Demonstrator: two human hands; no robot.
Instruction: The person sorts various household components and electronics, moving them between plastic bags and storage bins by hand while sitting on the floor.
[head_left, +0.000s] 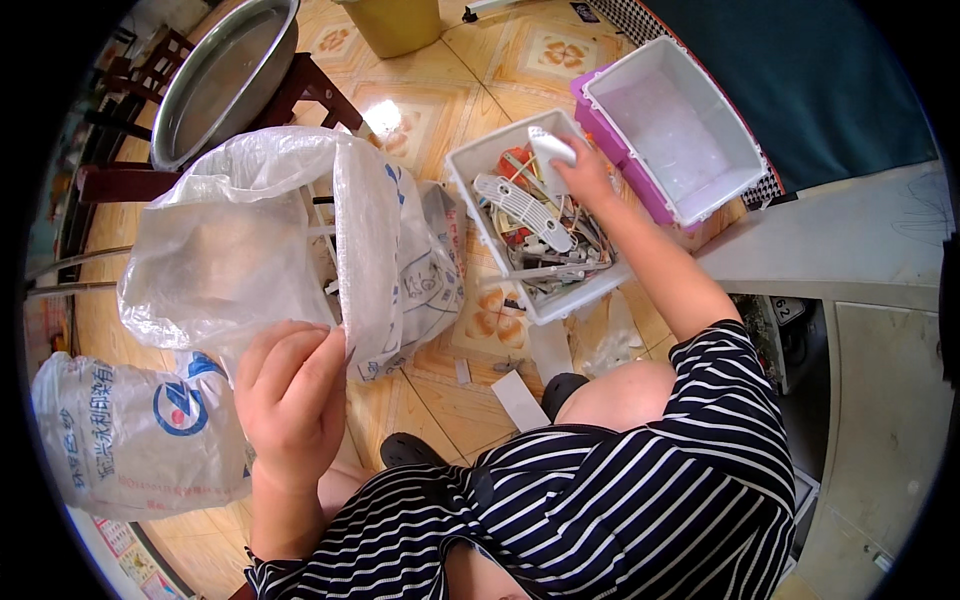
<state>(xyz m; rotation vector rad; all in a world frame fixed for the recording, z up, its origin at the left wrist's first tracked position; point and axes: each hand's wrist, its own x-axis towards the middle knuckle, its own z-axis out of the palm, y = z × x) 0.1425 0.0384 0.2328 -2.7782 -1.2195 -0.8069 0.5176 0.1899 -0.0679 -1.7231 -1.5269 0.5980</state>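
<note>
My left hand [290, 400] pinches the near rim of a large translucent white plastic sack [365, 230], whose mouth gapes wide. A few thin parts show inside it, hard to make out. My right hand [588, 180] grips a white plastic piece [552, 150] at the far right side of a white bin [570, 297]. The exact kind of that piece cannot be told. Mixed small parts, strips and some orange-red bits fill the bin. Across them lies a long slotted white plastic cover [525, 212], just left of my right hand.
A purple-and-white bin [640, 170] stands right of the parts bin. A metal basin [215, 85] leans on a dark wooden stool [305, 90] at far left, near a yellow bucket [395, 25]. Another full sack [140, 440] sits at left. A pale cabinet [870, 400] borders the right.
</note>
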